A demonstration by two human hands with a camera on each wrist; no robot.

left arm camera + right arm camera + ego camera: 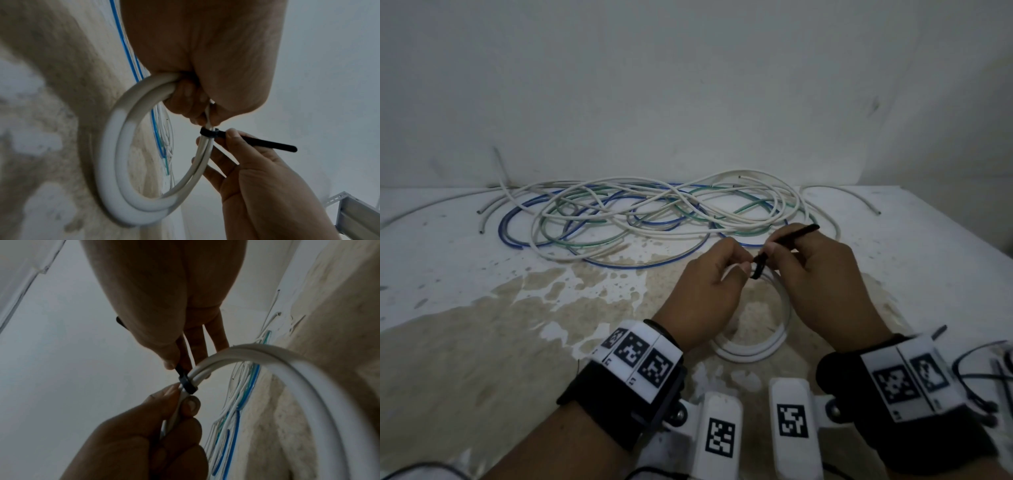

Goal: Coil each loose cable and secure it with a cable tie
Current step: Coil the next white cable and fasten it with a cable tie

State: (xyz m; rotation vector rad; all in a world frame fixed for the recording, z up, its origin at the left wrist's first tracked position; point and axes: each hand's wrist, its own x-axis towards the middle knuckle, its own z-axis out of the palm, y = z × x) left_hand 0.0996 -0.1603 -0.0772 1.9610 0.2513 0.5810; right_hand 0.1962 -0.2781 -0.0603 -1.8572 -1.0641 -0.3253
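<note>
Black wrist straps [616,407] carry white blocks [640,356] with square black-and-white markers.

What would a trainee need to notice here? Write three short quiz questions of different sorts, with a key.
1. True or false: the black cable tie is already looped around the white coil.
2. Which hand pinches the tie's free tail? A) left hand B) right hand C) neither
3. Fill in: the uncoiled cables lie in a tangle on the table, between the hands and the ____.

Key: 1 true; 2 B; 3 wall. The left hand grips the coil's strands just beside the tie.
</note>
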